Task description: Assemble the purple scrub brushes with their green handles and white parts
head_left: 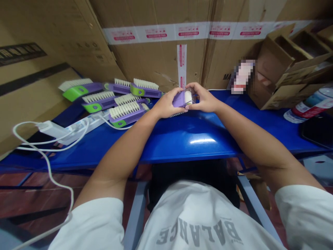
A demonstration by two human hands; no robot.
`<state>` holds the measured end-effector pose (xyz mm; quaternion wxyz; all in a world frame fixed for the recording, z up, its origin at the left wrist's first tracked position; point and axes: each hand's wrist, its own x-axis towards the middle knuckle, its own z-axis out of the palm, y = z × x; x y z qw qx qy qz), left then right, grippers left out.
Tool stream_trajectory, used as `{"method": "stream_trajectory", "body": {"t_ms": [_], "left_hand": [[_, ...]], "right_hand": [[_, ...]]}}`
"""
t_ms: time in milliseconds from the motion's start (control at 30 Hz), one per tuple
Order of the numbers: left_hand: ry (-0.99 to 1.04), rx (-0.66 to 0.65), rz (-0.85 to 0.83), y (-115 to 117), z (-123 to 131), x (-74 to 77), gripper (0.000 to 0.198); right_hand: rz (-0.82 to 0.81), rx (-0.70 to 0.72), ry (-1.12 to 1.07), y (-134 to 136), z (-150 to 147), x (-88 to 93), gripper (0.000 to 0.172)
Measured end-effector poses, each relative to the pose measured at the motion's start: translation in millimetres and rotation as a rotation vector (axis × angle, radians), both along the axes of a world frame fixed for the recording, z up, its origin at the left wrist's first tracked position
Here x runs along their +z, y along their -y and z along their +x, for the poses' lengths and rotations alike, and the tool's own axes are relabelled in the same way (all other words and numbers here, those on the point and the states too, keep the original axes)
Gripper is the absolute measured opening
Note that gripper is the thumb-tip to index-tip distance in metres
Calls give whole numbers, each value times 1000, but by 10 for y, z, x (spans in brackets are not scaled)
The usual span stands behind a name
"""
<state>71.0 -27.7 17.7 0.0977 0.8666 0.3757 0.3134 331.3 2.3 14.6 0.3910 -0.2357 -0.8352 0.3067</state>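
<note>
Both of my hands are raised over the far middle of the blue table. Between them is a small purple piece with a white, roller-like end [188,97] and what looks like a clear cover. My left hand [168,103] is closed round its purple side. At the white end, the fingers and thumb of my right hand [204,98] grip it from the right. My fingers hide part of its shape. Under my left hand, a strip of white bristles [177,114] shows on the table. Left of it lie several purple and green brushes [125,110], bristles up.
A white power strip [83,127] with white cables lies on the blue table [182,142] at left. Large cardboard boxes [156,55] wall the back. At right are smaller open boxes [275,66], a bottle [309,104] and a dark phone-like object [318,131].
</note>
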Motion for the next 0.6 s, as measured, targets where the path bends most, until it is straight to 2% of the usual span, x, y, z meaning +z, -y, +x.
{"method": "stream_trajectory", "body": {"t_ms": [600], "left_hand": [[12,3,-2,-5,0,-5,95]], "right_hand": [[36,12,-3,12,-1,10,112]]}}
